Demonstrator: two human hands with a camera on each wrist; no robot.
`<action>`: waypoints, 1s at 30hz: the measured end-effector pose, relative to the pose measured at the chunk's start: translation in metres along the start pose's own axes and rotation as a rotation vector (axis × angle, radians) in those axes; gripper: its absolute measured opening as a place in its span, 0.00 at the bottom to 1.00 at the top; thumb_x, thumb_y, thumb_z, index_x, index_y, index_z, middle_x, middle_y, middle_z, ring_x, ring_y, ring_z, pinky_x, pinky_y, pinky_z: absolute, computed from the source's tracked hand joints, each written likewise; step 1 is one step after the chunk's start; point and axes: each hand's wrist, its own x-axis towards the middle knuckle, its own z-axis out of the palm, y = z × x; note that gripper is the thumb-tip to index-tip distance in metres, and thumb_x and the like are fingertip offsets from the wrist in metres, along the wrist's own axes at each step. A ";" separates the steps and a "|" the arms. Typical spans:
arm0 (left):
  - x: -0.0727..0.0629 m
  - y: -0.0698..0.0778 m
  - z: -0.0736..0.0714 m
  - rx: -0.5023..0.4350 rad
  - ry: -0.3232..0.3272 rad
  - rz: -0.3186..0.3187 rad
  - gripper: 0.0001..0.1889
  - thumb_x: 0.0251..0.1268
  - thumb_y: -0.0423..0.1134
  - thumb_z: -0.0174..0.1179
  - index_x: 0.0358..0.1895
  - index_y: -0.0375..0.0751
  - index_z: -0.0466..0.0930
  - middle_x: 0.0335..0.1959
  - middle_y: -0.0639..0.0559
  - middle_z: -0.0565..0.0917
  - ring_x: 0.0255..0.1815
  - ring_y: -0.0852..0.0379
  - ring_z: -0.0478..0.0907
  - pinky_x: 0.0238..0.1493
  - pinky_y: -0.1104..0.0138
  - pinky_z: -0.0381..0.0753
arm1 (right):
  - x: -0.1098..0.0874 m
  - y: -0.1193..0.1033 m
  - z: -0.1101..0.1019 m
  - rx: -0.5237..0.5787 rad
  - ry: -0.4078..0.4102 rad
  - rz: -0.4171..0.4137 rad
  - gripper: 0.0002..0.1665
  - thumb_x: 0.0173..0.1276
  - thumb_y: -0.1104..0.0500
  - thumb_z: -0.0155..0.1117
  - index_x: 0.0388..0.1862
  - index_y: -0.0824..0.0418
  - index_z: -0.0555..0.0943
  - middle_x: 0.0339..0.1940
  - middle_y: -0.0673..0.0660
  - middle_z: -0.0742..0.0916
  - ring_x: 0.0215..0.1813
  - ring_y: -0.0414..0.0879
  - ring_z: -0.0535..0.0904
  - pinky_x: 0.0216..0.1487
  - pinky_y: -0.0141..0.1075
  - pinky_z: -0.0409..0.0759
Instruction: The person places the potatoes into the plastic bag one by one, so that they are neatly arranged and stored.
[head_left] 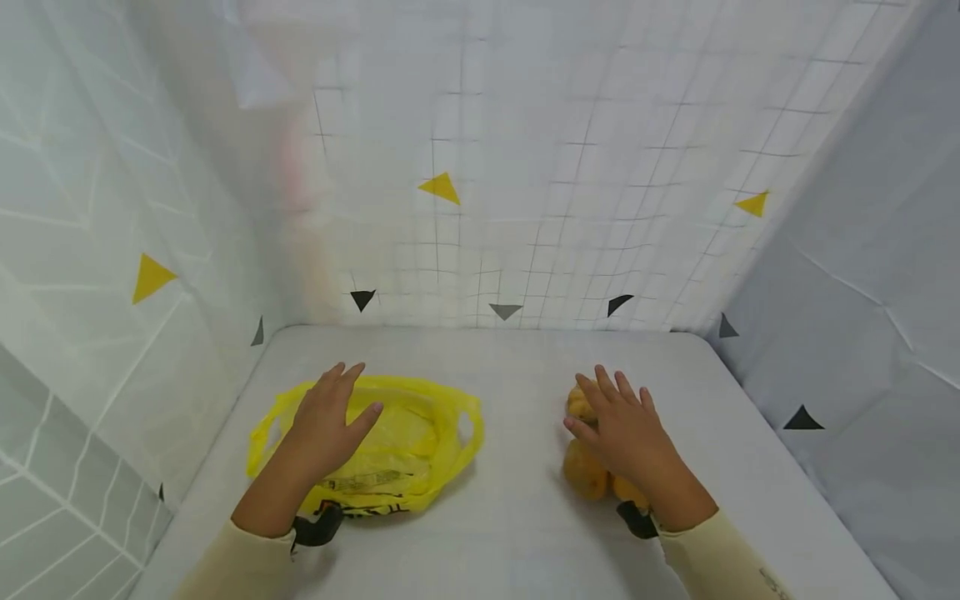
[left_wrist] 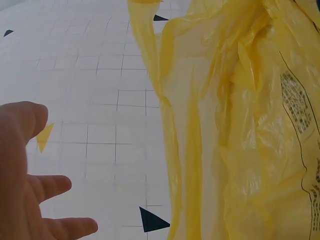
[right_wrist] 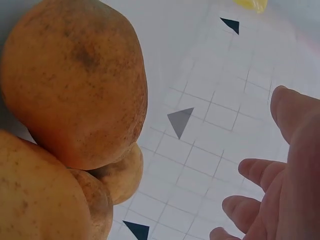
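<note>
A yellow plastic bag (head_left: pixel 401 425) lies spread on the left of the table, its mouth gaping and a handle loop at each end. Over its left part hovers my left hand (head_left: pixel 321 429), fingers extended and holding nothing. In the left wrist view the crinkled bag (left_wrist: pixel 200 125) fills the right side, apart from the fingers. On the right, several brown potatoes (head_left: pixel 585 469) sit clustered together. My right hand (head_left: pixel 626 429) is above them with its fingers spread, hiding part of the group. The right wrist view shows the potatoes (right_wrist: pixel 80 85) close up, stacked against one another.
The white table (head_left: pixel 517 533) is enclosed by pale sheets at the back and on both sides. The back sheet (head_left: pixel 525 167) carries grid lines with yellow, black and grey triangles. Black wrist straps (head_left: pixel 318 527) sit at both sleeve cuffs.
</note>
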 end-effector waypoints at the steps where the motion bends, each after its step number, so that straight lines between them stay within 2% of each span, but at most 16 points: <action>1: -0.002 -0.002 0.000 0.001 -0.002 -0.006 0.42 0.79 0.63 0.53 0.84 0.43 0.53 0.84 0.31 0.52 0.83 0.28 0.50 0.75 0.28 0.53 | 0.000 0.000 0.000 0.000 -0.001 0.007 0.50 0.77 0.26 0.50 0.87 0.49 0.54 0.88 0.65 0.54 0.85 0.72 0.46 0.78 0.75 0.39; 7: -0.010 -0.010 -0.004 -0.006 0.006 -0.034 0.44 0.78 0.67 0.50 0.85 0.42 0.51 0.84 0.31 0.51 0.82 0.26 0.51 0.74 0.27 0.55 | -0.003 0.006 0.000 0.032 -0.024 0.043 0.53 0.75 0.21 0.42 0.87 0.50 0.55 0.87 0.67 0.54 0.85 0.74 0.46 0.76 0.77 0.39; 12: -0.013 -0.019 -0.009 -0.012 0.025 -0.058 0.46 0.78 0.69 0.47 0.85 0.43 0.48 0.84 0.30 0.49 0.81 0.25 0.51 0.72 0.26 0.55 | -0.006 0.015 -0.003 0.097 -0.043 0.050 0.54 0.76 0.21 0.41 0.87 0.53 0.54 0.87 0.68 0.52 0.84 0.76 0.44 0.75 0.78 0.38; 19: -0.015 -0.027 -0.010 -0.021 0.046 -0.068 0.44 0.79 0.64 0.50 0.85 0.41 0.49 0.84 0.29 0.50 0.81 0.24 0.51 0.72 0.25 0.54 | -0.012 0.030 -0.003 0.127 -0.046 0.088 0.52 0.77 0.25 0.45 0.87 0.54 0.53 0.87 0.71 0.51 0.83 0.79 0.43 0.74 0.79 0.38; 25: -0.018 -0.037 -0.011 -0.009 0.070 -0.102 0.43 0.80 0.62 0.51 0.85 0.40 0.49 0.83 0.28 0.51 0.81 0.24 0.51 0.72 0.24 0.53 | -0.017 0.036 -0.003 0.153 -0.067 0.122 0.56 0.75 0.21 0.42 0.87 0.56 0.53 0.86 0.73 0.50 0.83 0.79 0.41 0.73 0.80 0.37; 30: -0.021 -0.047 -0.020 -0.035 0.084 -0.129 0.44 0.80 0.63 0.50 0.85 0.39 0.48 0.83 0.27 0.51 0.81 0.23 0.50 0.71 0.24 0.54 | -0.028 0.045 -0.003 0.192 -0.053 0.138 0.57 0.75 0.22 0.44 0.87 0.58 0.52 0.85 0.75 0.49 0.82 0.80 0.40 0.72 0.80 0.35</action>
